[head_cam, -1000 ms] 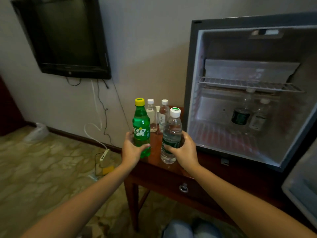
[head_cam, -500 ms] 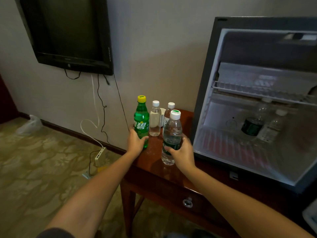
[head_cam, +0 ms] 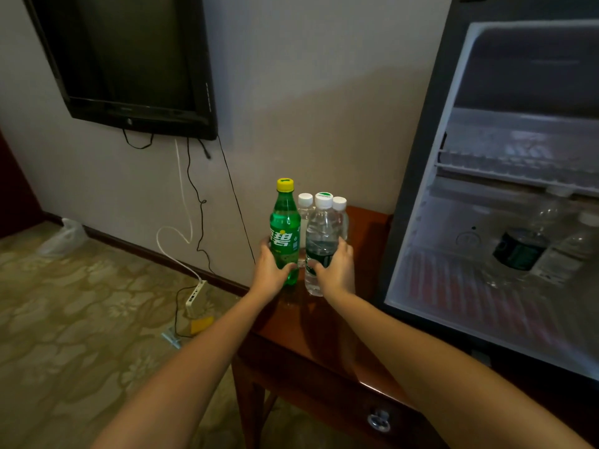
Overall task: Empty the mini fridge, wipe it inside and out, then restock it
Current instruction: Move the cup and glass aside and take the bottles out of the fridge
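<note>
My left hand (head_cam: pixel 270 270) grips a green soda bottle (head_cam: pixel 285 228) with a yellow cap, standing on the wooden side table (head_cam: pixel 327 332). My right hand (head_cam: pixel 335 270) grips a clear water bottle (head_cam: pixel 321 234) with a white cap and dark green label, right beside the green one. Two small clear bottles (head_cam: pixel 305 205) with white caps stand just behind them against the wall. The mini fridge (head_cam: pixel 418 176) stands open on the right. Two water bottles (head_cam: pixel 522 244) remain on its floor at the back, under a wire shelf (head_cam: pixel 518 166).
A black television (head_cam: pixel 129 59) hangs on the wall at upper left with cables dropping to a white box (head_cam: pixel 195 294) on the patterned floor. A drawer with a ring pull (head_cam: pixel 378 420) fronts the table. A plastic bag (head_cam: pixel 63 238) lies by the skirting.
Both hands moved the green bottle and the water bottle farther back on the table, close to the small bottles and to each other. The view shifted closer and left.
</note>
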A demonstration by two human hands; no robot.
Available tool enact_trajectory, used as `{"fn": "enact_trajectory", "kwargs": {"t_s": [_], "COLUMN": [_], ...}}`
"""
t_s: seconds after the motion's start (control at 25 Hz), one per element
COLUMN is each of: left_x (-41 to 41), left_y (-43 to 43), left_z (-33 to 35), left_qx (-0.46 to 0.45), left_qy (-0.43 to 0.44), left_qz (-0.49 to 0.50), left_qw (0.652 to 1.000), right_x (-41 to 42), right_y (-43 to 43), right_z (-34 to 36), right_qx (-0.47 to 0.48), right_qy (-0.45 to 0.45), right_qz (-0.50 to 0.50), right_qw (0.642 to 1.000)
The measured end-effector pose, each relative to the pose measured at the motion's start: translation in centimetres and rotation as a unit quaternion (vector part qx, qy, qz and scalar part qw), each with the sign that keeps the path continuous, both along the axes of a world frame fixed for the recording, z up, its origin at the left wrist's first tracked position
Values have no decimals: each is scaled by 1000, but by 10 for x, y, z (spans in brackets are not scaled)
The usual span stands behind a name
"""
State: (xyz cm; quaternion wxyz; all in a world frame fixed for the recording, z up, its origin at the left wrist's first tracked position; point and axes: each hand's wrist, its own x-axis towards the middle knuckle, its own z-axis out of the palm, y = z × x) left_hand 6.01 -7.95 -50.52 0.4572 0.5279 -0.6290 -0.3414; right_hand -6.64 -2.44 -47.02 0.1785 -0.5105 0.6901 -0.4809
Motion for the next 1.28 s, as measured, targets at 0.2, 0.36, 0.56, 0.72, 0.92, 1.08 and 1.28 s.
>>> {"fn": "enact_trajectory", "kwargs": {"t_s": [0.2, 0.36, 0.56, 0.72, 0.92, 1.08, 1.28], "left_x": [-2, -1, -3, 1, 2, -11, -67], "left_y": [-7, -8, -4, -1, 35, 97, 169], "left_z": [-3, -5, -3, 0, 11, 31, 66], "left_qx": [3, -6, 0, 18, 16, -87, -252], "left_qy": [-6, -14, -15, -40, -145, -272, -456], "left_qz": [-9, -5, -8, -16, 74, 78, -91], "left_qw": [1000, 1000, 1000, 999, 987, 955, 849], "right_x": [2, 3, 1, -17, -43, -55, -98], "right_y": [-25, -33, -30, -14, 38, 93, 161], "right_z": [-7, -9, -8, 1, 23, 32, 42], "right_qx": [-1, -5, -1, 43, 80, 60, 102], "right_qy": [27, 25, 26, 145, 449, 548, 542], "right_qz": [-8, -16, 9, 56, 149, 148, 91], "right_qw": [1000, 1000, 1000, 987, 877, 821, 829]}}
